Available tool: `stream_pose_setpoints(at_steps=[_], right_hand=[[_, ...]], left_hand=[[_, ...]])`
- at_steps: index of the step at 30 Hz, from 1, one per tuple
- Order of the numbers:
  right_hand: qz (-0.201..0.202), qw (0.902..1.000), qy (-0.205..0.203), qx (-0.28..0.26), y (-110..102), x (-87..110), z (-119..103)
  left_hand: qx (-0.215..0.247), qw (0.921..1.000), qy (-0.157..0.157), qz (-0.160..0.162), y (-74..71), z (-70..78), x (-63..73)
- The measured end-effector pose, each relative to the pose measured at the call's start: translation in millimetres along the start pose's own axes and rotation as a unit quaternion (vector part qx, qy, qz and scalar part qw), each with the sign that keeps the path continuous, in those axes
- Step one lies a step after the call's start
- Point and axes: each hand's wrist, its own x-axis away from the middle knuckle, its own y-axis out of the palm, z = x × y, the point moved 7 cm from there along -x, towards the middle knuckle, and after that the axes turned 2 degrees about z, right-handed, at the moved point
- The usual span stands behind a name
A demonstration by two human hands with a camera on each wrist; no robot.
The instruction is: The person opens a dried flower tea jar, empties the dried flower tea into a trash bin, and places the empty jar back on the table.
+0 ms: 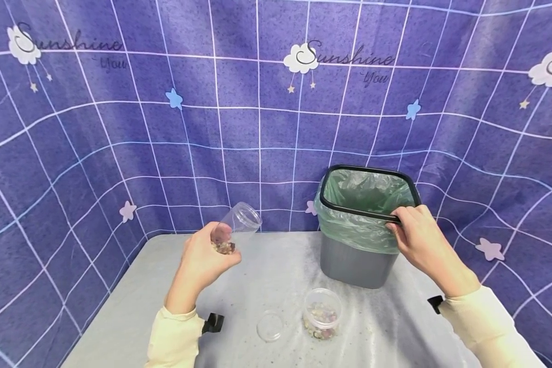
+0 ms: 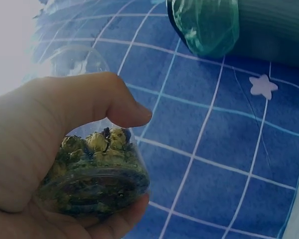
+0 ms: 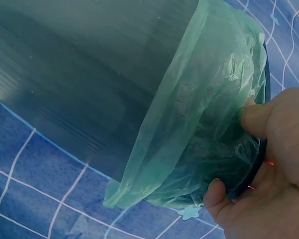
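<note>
My left hand [image 1: 207, 258] grips a clear plastic jar [image 1: 243, 219], which tilts to the right above the table. Dried flower buds [image 2: 97, 144] lie in its bottom, and its mouth has no lid on it. On the right, my right hand [image 1: 418, 240] pinches the black rim [image 1: 363, 210] of a grey trash can [image 1: 359, 260], thumb on the outside over the green bag. That green liner bag [image 3: 189, 119] folds down over the can's upper part. The can leans a little toward me.
A second clear jar [image 1: 322, 312] with dried flowers stands at the front of the grey table [image 1: 165, 271]. Beside it lies a round clear lid [image 1: 270, 326]. Behind and at both sides hangs a purple-blue checked cloth [image 1: 239, 128].
</note>
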Motion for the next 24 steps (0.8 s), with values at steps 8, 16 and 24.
stream_pose_setpoints(at_steps=[8,16,24], right_hand=[[0.002,0.9999,-0.008,0.013,3.6,1.6,3.0],[0.002,0.9998,-0.001,0.02,4.9,0.7,3.0],[-0.001,0.9995,0.019,0.026,5.9,3.9,4.5]], left_hand=[[0.031,0.9988,0.037,-0.003,13.5,38.5,-16.7],[0.041,0.9967,0.07,0.005,19.1,71.1,-31.8],[0.05,0.9953,0.082,0.005,25.7,96.7,-45.7]])
